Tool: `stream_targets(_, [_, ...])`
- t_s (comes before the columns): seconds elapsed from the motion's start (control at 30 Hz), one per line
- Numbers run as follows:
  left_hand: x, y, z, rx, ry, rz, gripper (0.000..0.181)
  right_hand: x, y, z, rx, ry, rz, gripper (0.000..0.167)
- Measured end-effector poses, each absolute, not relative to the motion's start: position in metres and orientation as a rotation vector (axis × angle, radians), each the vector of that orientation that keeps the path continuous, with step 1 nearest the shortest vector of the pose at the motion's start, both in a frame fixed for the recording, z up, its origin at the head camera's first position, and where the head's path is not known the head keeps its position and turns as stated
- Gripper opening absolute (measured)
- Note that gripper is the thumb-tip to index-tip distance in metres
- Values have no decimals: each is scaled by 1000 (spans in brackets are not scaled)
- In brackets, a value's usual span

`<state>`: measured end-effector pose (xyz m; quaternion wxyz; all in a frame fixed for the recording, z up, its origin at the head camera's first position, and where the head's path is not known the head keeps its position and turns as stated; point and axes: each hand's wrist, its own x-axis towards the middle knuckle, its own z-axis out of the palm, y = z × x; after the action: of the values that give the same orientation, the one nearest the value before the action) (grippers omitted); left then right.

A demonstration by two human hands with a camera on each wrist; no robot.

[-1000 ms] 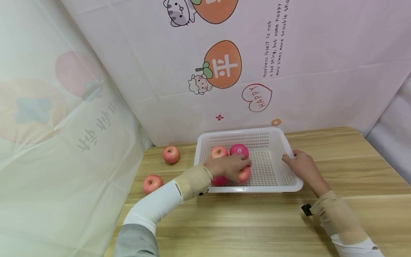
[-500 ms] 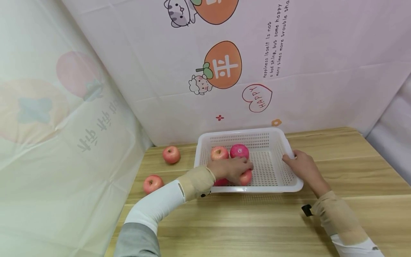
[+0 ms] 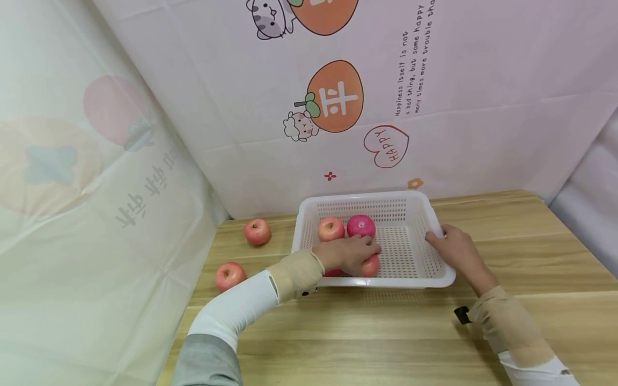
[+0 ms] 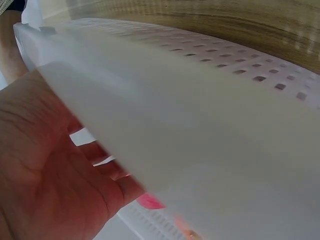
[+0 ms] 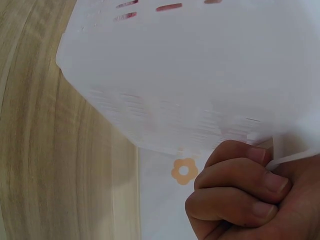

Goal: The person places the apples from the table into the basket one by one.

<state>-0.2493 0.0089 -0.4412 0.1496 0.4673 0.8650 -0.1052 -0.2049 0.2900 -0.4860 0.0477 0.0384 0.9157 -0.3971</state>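
Under the left hand (image 3: 348, 254), an apple (image 3: 370, 266)

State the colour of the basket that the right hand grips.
White; the basket shows best in the head view.

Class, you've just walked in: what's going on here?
A person's right hand holds the right end of a white basket. The left hand is inside it, over a reddish apple; whether it grips that apple is hidden. Beyond that hand lie another apple and a magenta fruit; two loose apples sit on the wooden table, left of the basket.
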Motion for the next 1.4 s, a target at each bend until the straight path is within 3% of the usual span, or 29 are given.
stream_targets(1.2, [-250, -7, -419, 1284, 2484, -132, 74, -208, 290, -484, 105, 2784, -1180, 76])
stream_targets(1.4, [-252, -16, -418, 1250, 2518, -93, 69, -207, 290, -482, 108, 2776, -1179, 76])
